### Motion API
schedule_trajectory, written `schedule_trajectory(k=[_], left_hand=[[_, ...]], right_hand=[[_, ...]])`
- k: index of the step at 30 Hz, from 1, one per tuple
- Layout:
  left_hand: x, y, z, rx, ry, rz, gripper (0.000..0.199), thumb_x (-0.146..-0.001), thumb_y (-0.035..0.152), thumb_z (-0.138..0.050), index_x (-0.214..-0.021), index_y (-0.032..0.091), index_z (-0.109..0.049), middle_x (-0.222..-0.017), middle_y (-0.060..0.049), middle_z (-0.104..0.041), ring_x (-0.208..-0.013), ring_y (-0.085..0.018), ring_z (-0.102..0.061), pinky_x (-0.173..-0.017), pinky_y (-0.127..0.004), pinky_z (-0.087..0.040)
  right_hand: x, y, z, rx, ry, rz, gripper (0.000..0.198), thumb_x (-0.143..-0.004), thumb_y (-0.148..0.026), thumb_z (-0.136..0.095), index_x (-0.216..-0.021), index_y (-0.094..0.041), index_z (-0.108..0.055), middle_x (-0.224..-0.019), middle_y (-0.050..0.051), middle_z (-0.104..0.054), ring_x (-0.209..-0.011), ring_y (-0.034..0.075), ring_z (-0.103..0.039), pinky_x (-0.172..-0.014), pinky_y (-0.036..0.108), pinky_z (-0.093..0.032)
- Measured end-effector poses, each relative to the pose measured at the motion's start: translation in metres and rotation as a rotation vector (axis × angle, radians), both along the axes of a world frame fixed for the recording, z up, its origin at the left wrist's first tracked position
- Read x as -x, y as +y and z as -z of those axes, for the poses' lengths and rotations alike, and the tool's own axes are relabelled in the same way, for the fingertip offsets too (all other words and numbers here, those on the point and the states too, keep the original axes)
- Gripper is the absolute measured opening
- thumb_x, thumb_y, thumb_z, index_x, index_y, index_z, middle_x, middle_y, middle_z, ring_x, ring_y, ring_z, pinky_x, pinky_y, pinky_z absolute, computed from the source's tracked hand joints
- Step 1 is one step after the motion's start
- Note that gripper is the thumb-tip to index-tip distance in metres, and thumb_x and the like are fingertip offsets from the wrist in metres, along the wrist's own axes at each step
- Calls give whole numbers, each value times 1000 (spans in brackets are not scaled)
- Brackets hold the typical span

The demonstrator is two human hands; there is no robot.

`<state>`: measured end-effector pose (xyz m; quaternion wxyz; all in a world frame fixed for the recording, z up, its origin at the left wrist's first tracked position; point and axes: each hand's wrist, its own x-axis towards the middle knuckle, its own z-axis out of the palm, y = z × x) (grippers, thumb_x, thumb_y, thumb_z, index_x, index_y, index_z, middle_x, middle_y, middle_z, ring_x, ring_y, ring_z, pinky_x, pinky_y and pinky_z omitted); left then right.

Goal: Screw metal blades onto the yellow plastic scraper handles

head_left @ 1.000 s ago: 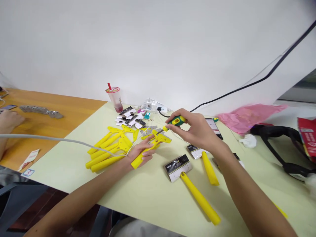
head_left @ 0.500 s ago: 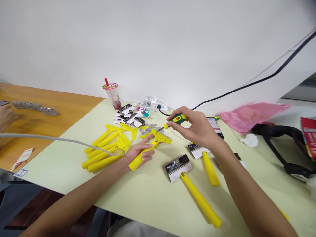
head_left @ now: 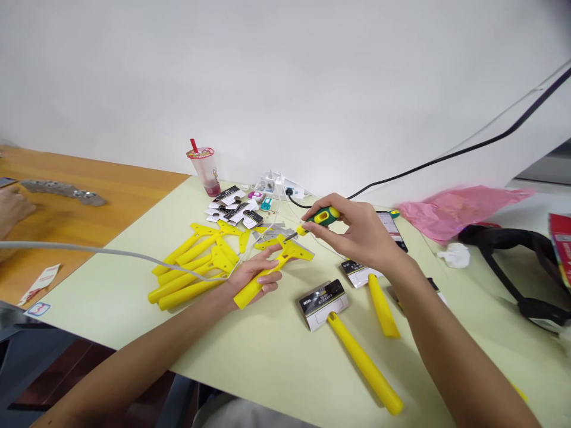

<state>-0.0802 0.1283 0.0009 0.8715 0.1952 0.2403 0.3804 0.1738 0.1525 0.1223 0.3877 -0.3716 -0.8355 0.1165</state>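
Note:
A yellow plastic scraper (head_left: 250, 291) lies in my left hand (head_left: 256, 272), its fingers wrapped round the handle and its wide head pointing away from me. My right hand (head_left: 352, 229) grips a green and yellow screwdriver (head_left: 325, 217); its metal tip meets the scraper's head. Several more yellow scrapers (head_left: 191, 267) are piled left of my left hand. Behind the held scraper lie grey metal blades (head_left: 279, 229), partly hidden. Nearer me on the right, a scraper with a black and white card sleeve (head_left: 323, 303) over its head rests beside another sleeved scraper (head_left: 382, 306).
Loose card sleeves (head_left: 234, 205), a drink cup (head_left: 206, 172) and a power strip (head_left: 281, 187) stand along the wall. A white cable (head_left: 134, 257) crosses the left side. On the right are a phone (head_left: 392, 229), pink plastic (head_left: 455, 211) and a black headset (head_left: 513, 261). Another person's hand (head_left: 13, 211) shows far left.
Almost nothing differs. The view has shifted slightly, and both hands keep the scraper and the screwdriver in nearly the same place, with the tip still at the scraper's head.

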Motion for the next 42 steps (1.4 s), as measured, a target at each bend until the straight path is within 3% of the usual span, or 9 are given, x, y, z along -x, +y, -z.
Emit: schedule_trajectory(k=[7, 12, 30, 42], left_hand=[[1, -1, 0, 4, -19, 7, 50, -94, 4, -67, -138, 23, -54, -109, -5, -72, -45, -1, -45, -45, -16, -40], [1, -1, 0, 6, -24, 7, 48, -94, 3, -68, -136, 23, -55, -118, -8, -72, -45, -1, -44, -45, -17, -40], [1, -2, -2, -15, -5, 21, 51, -94, 5, -67, -139, 25, -54, -117, -8, -72, -45, -1, -44, -46, -17, -40], [1, -1, -2, -14, -13, 26, 52, -93, 6, -70, -139, 24, -54, -119, -9, -72, -45, 0, -42, -46, -17, -40]], right_hand=[[0, 0, 1, 18, -5, 5, 23, -103, -49, -72, -109, -27, -71, -101, 5, -81, -79, 20, -74, -71, 33, -57], [0, 1, 1, 37, -1, 1, 25, -103, -51, -70, -109, -26, -72, -99, 5, -81, -78, 21, -74, -71, 34, -58], [0, 3, 2, 36, -34, -15, 23, -102, -48, -71, -109, -26, -72, -101, 5, -81, -78, 20, -74, -71, 32, -58], [-2, 1, -3, 49, -63, -85, 19, -101, -44, -74, -110, -27, -72, -107, 6, -83, -92, 25, -78, -81, 36, -60]])
